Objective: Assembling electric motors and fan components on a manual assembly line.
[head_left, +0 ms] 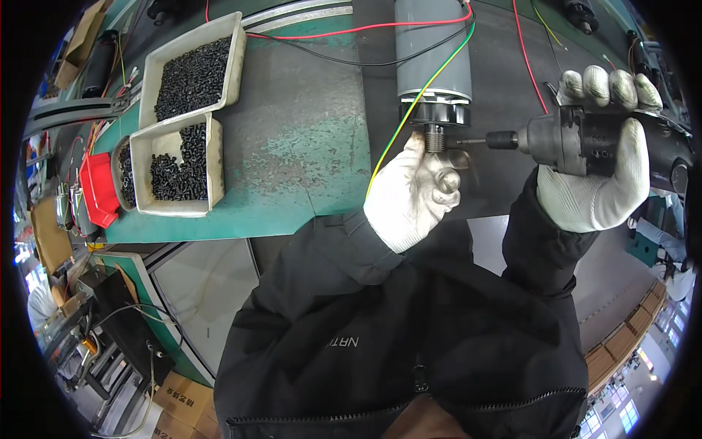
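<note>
A grey cylindrical motor (pixel 434 62) with a black collar lies on the bench, its threaded end (pixel 436 139) toward me. My left hand (pixel 413 194), in a white glove, is closed at that threaded end, one fingertip against its left side and the other fingers curled below. Whether a small part is also in these fingers is hidden. In my white-gloved right hand (pixel 596 175) lies a black power screwdriver (pixel 563 143), thumb over its body and fingertips showing beyond it. Its thin bit (pixel 472 141) points left at the side of the threaded end.
Two white bins (pixel 240 66) of small black parts stand on the left, beside a red tray (pixel 96 190) and a round dish. Red, black and yellow-green wires (pixel 428 84) cross over the motor and the bench (pixel 292 161). Further motors (pixel 581 14) lie at the far side.
</note>
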Available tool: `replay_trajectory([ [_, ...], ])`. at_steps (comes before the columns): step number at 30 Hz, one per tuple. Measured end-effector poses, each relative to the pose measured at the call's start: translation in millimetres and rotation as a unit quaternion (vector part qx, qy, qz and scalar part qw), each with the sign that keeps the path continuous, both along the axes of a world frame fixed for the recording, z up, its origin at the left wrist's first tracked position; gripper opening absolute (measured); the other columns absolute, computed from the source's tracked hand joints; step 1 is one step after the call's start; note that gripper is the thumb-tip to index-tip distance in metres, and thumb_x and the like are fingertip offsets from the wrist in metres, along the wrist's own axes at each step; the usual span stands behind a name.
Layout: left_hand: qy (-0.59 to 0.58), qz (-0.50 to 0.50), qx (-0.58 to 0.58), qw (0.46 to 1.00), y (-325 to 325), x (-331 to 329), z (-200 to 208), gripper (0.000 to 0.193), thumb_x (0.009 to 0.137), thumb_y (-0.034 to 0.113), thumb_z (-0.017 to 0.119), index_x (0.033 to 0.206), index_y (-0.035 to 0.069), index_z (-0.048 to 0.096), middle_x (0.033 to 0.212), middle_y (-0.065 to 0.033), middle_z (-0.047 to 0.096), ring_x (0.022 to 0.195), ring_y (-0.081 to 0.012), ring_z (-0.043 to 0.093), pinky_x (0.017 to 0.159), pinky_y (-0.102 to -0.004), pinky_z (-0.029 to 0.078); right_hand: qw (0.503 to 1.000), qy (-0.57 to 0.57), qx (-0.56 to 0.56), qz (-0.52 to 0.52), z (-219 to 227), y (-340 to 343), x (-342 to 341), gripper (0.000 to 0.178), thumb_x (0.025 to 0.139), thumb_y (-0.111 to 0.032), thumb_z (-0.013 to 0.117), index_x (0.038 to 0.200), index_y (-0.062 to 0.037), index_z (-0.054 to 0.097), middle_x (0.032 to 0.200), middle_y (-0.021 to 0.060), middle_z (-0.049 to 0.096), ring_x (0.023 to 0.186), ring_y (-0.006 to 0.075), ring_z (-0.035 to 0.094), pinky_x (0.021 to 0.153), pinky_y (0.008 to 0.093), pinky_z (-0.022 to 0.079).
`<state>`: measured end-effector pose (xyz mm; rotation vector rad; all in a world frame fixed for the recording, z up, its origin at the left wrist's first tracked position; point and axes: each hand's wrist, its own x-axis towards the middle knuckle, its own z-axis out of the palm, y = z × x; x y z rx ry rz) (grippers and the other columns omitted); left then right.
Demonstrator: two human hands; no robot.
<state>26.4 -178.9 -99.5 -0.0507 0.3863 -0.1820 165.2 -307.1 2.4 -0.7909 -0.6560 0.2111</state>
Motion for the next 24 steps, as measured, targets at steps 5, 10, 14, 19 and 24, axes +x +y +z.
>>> replay_trajectory([
  [5,-0.007,0.005,0.030,1.000,2,-2,-7,0.045,0.103,0.042,0.042,0.120,0.001,0.050,0.097,-0.0086,0.055,0.065,-0.0073,0.044,0.056,-0.0206,0.039,0.998,-0.012,-0.005,-0.054,-16,25,-17,0.037,0.089,-0.010,0.058,0.124,-0.0084,0.046,0.108,0.0038,0.050,0.099,0.0212,0.046,0.095,0.0429,0.038],
  [10,-0.012,0.000,0.079,0.997,-1,-3,-12,0.043,0.104,0.041,0.040,0.119,0.002,0.051,0.094,-0.0079,0.057,0.061,-0.0085,0.045,0.053,-0.0217,0.039,0.991,-0.119,-0.033,-0.057,-22,37,-20,0.039,0.090,-0.006,0.059,0.127,-0.0080,0.048,0.105,0.0036,0.053,0.094,0.0213,0.047,0.087,0.0406,0.042],
  [14,-0.006,0.011,0.105,0.994,-1,0,-7,0.041,0.104,0.041,0.042,0.117,0.004,0.052,0.092,-0.0075,0.058,0.058,-0.0093,0.047,0.051,-0.0229,0.039,0.990,-0.103,-0.043,-0.087,-20,41,-26,0.037,0.090,-0.003,0.058,0.125,-0.0086,0.049,0.106,0.0042,0.055,0.091,0.0207,0.049,0.084,0.0390,0.041],
  [19,-0.008,0.008,0.129,0.992,1,1,-7,0.038,0.103,0.041,0.043,0.114,0.005,0.052,0.091,-0.0081,0.058,0.061,-0.0102,0.049,0.051,-0.0232,0.038,0.996,-0.091,-0.005,-0.027,-26,42,-23,0.032,0.089,-0.001,0.057,0.120,-0.0102,0.054,0.101,0.0041,0.058,0.087,0.0192,0.050,0.083,0.0385,0.040],
  [24,-0.003,0.017,0.114,0.993,5,-4,-9,0.037,0.103,0.041,0.045,0.113,0.006,0.052,0.091,-0.0080,0.058,0.062,-0.0103,0.048,0.050,-0.0221,0.037,0.996,-0.072,-0.023,-0.038,-24,51,-24,0.031,0.088,-0.002,0.058,0.118,-0.0085,0.055,0.098,0.0063,0.058,0.087,0.0198,0.053,0.085,0.0415,0.043],
])
